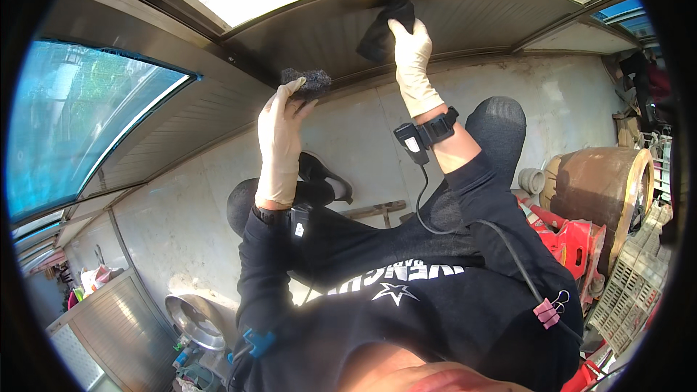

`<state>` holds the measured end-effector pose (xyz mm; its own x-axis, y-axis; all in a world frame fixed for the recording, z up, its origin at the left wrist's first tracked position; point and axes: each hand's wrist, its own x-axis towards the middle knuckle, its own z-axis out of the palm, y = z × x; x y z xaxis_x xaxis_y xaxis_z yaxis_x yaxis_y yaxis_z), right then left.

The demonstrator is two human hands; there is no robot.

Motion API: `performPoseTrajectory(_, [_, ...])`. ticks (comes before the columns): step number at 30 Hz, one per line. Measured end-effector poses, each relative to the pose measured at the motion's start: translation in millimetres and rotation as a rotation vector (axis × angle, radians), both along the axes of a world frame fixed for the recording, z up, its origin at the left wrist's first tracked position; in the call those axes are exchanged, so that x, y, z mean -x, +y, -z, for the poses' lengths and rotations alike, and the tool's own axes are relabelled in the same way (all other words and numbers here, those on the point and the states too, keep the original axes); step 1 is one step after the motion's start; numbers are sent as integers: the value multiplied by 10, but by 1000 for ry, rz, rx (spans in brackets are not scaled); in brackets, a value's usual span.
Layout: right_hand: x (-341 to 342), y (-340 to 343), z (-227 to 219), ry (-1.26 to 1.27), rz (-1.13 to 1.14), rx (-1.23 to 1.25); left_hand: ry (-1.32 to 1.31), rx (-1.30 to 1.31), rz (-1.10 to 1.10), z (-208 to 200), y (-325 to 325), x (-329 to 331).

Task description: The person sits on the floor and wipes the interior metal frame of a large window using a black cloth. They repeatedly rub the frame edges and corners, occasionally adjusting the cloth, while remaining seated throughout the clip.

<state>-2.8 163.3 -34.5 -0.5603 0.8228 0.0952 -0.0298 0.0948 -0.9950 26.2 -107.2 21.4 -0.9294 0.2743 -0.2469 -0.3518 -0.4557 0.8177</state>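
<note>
The pale, stained floor (377, 138) bears a large brown barrel (588, 185) with a small grey ribbed piece (532, 181) beside it.

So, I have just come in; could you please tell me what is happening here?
A person in dark clothes sits or squats with bent knees before a grey-brown ribbed metal panel. The cream-gloved left hand has a dark grey, rough-textured scouring pad in its grip, near the panel's lower edge; whether it touches is unclear. The cream-gloved right hand grips a bunched black cloth, which appears to rest against the panel's face.
</note>
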Motion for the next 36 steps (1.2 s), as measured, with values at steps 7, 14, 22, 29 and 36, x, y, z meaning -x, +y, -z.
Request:
performPoseTrajectory(7, [173, -207, 315, -354, 130, 696, -53, 109, -42, 84, -51, -82])
performPoseTrajectory(14, [217, 8, 211, 70, -41, 107, -67, 113, -43, 67, 38, -15])
performPoseTrajectory(22, [239, -40, 127, -306, 16, 216, -23, 108, -21, 80, 57, -5])
performPoseTrajectory(29, [278, 72, 144, -643, -35, 449, -54, 124, -81, 212, 72, -5])
performPoseTrajectory(36, [189, 57, -123, -574, 5, -243, -53, 129, -79, 262, 102, 41])
